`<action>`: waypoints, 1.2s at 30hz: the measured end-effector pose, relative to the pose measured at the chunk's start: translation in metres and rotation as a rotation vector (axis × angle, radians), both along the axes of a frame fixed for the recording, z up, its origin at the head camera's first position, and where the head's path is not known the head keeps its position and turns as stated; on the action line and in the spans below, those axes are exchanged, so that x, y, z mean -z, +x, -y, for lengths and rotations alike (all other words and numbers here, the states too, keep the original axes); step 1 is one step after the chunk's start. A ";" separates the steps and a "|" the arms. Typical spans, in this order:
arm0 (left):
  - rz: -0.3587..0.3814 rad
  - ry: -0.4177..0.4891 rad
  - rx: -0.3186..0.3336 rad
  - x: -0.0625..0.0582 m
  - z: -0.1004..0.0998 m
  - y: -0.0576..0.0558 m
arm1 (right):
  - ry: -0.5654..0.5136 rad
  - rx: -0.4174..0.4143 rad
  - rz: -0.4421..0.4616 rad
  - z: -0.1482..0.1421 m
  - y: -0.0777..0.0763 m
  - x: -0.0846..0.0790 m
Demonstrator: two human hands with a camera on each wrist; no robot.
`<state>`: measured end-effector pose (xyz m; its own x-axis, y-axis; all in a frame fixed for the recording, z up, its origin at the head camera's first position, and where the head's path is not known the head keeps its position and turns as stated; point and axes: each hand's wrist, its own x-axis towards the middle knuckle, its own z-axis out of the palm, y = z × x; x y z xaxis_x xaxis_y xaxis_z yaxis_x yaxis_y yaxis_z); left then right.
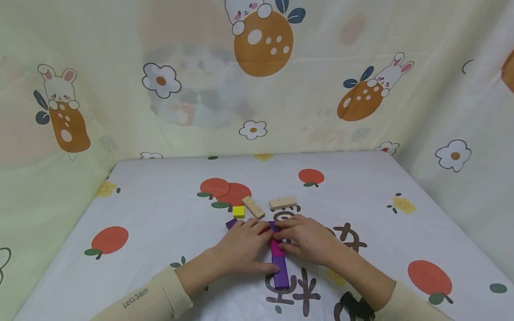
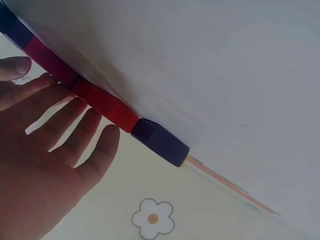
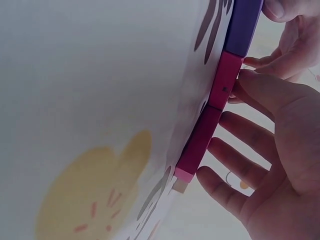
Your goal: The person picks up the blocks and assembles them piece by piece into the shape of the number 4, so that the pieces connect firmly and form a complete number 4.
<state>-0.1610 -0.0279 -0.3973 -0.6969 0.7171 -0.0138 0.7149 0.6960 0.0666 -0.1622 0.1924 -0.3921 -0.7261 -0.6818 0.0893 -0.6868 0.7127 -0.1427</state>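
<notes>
I see left hand [image 1: 246, 247] and right hand [image 1: 310, 240], fingers extended, touching purple-and-magenta block row [image 1: 278, 250]. Blocks probably light, stiff; I'd pinch long sides.

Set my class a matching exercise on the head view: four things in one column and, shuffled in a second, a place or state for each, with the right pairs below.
Things
1. Yellow block
2. Row of blocks
3. Left sleeve
4. Right hand

Places or states
A. between the right hand and the left hand
B. marked with lettering
C. at the row's right side
D. left of both wooden blocks

Pairs: 1-D, 2-A, 3-B, 4-C
</notes>
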 end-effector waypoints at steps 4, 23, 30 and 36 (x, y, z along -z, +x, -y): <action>0.005 -0.004 -0.003 -0.001 0.000 0.000 | -0.006 -0.003 0.005 0.001 -0.001 0.000; -0.003 -0.009 0.003 -0.001 0.001 0.001 | -0.072 0.081 0.046 -0.005 -0.015 -0.008; -0.003 -0.023 0.002 -0.001 0.000 0.000 | -0.080 0.139 0.040 -0.005 -0.023 -0.010; 0.006 -0.037 -0.007 -0.001 -0.002 -0.001 | -0.092 0.170 0.018 -0.007 -0.029 -0.011</action>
<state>-0.1615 -0.0256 -0.3965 -0.7016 0.7112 -0.0445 0.7098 0.7030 0.0449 -0.1911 0.1990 -0.3814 -0.8324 -0.5385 0.1312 -0.5540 0.8018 -0.2240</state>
